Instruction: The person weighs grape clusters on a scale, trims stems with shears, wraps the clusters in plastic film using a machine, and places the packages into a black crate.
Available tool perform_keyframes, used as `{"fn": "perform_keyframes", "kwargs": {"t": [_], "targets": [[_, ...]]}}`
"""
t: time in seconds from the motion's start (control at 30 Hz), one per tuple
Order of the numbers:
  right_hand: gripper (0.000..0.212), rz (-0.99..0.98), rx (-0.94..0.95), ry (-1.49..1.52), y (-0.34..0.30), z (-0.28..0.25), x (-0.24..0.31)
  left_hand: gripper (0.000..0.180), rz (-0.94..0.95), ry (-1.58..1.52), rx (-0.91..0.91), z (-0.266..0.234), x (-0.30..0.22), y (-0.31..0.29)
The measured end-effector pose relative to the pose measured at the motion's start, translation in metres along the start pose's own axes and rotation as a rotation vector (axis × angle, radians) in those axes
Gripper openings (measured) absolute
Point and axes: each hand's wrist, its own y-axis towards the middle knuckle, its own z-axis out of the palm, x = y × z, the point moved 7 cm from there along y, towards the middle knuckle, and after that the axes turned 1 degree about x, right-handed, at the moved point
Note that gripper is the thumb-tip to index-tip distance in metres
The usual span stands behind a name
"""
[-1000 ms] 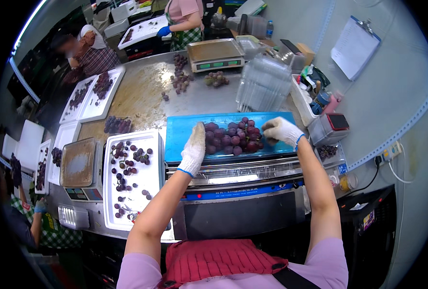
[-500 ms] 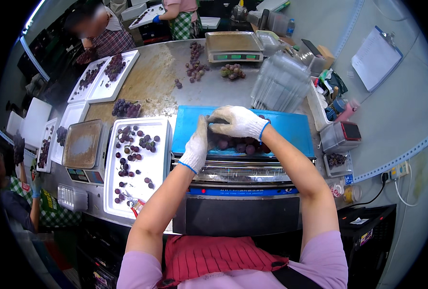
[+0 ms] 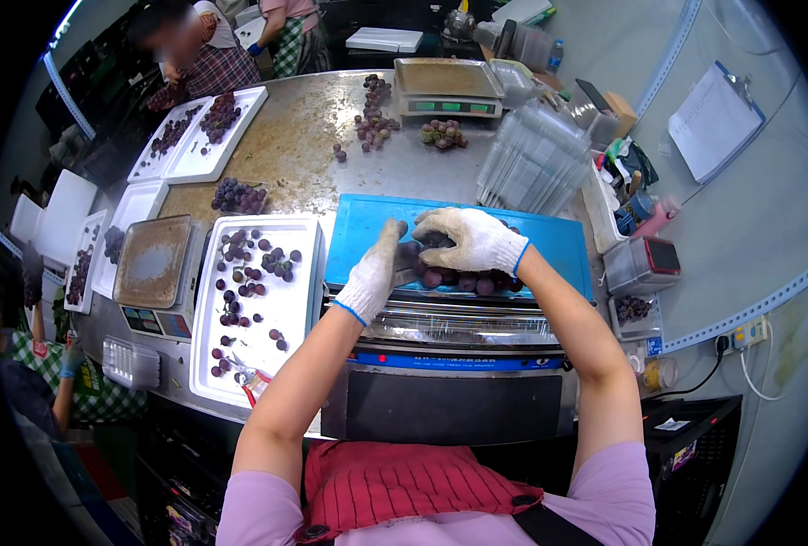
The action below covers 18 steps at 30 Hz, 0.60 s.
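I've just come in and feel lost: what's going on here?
A person's white-gloved right hand cups over dark purple round grapes on a flat blue rectangular panel. The white-gloved left hand is at their left end; contact is unclear. Loose purple grapes lie in a shallow white rectangular tray to the left.

Light tube (image 3: 67,20), 10 o'clock, glares white; bench (image 3: 304,173) is brightly lit, clear film (image 3: 459,320) near centre glints. Dimness settles at 8 o'clock. Fisheye distortion bows wall strip (image 3: 741,305), 3 o'clock.
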Motion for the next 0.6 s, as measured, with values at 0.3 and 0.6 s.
{"fn": "perform_keyframes", "kwargs": {"t": [0.3,0.6], "targets": [[0.043,0.011,-0.006,0.002,0.002,-0.003,0.003,0.070,0.041,-0.056,0.026,-0.004,0.001,0.005],[0.040,0.057,-0.046,0.147,0.005,-0.005,-0.010,0.061,0.025,-0.014,0.014,-0.011,0.001,0.006]]}}
